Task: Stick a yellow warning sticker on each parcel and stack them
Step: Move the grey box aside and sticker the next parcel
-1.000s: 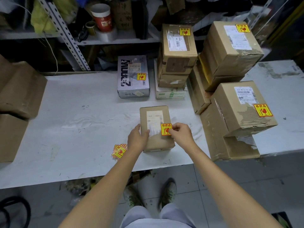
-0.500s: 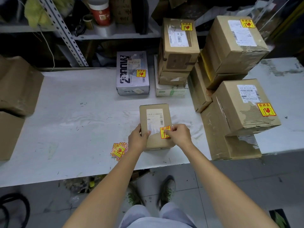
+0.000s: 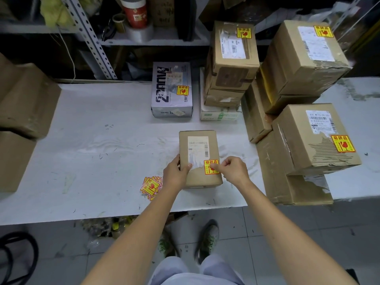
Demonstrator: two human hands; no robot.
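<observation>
The yellow sticker on the centre parcel reads 易碎品 in red. The print on its shipping label is illegible.

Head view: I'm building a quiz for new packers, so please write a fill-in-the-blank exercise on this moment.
The right hand pinches a ____ warning sticker against the small parcel. The left hand grips that parcel's ____ edge. The spare stickers lie loose on the ____, beside the left hand.
Missing words: yellow; left; table.
</observation>
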